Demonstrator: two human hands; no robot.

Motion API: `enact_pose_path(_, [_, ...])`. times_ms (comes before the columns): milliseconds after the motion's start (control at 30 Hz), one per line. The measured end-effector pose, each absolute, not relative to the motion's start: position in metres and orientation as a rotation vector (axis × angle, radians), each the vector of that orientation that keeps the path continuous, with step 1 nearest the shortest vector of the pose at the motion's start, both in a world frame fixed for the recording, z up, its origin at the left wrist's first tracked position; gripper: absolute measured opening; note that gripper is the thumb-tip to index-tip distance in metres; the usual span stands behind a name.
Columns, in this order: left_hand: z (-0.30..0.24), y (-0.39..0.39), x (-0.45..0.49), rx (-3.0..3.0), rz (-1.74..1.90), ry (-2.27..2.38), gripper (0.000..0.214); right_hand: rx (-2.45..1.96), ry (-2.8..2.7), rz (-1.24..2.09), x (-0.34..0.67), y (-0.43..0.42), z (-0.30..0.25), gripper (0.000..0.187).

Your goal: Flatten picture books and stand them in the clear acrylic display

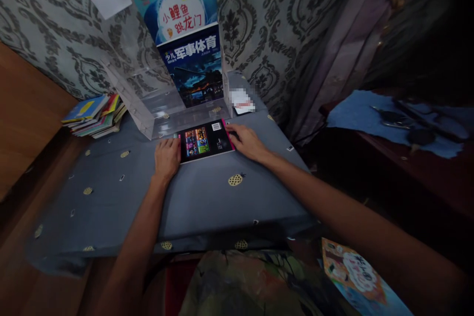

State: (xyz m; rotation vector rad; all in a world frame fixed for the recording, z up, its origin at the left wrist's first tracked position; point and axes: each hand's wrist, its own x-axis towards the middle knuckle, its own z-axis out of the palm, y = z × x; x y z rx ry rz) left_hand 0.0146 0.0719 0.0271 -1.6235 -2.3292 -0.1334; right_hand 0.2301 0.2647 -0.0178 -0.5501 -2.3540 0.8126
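A black book [213,145] with pink edges lies on the cloth-covered table, its barcode and a block of small coloured pictures facing up. My left hand [167,156] is at its left edge, fingers curled against the side. At the opposite edge, my right hand [246,140] grips the pink border with bent fingers. Just behind the book stands a clear acrylic display rack [146,118]. Its right part holds a dark blue book [198,79] upright, with a teal book [181,2] above and behind it.
Several thin books [97,116] are stacked at the table's back left. A white card [242,102] lies right of the rack. The grey tablecloth [200,202] has pineapple prints. Another colourful book [361,276] is beside my lap. A blue cloth [355,118] with dark items lies at right.
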Motion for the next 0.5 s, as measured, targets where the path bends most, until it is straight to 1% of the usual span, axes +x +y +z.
enact_pose_path(167, [0.024, 0.076, 0.021, -1.686, -0.117, -2.324, 0.033, -0.551, -2.355, 0.793, 0.23, 0.264, -0.017, 0.038])
enact_pose_path(300, [0.023, 0.076, 0.026, -1.824, -0.272, -2.255, 0.034, -0.561, -2.381, 0.767, 0.23, 0.263, -0.016, 0.037])
enact_pose_path(367, [0.022, 0.077, 0.031, -1.934, -0.288, -2.214, 0.043, -0.558, -2.396, 0.753, 0.23, 0.263, -0.016, 0.036])
enact_pose_path(500, [0.018, 0.08, 0.038, -2.031, -0.159, -2.235, 0.062, -0.573, -2.414, 0.723, 0.23, 0.263, -0.017, 0.037])
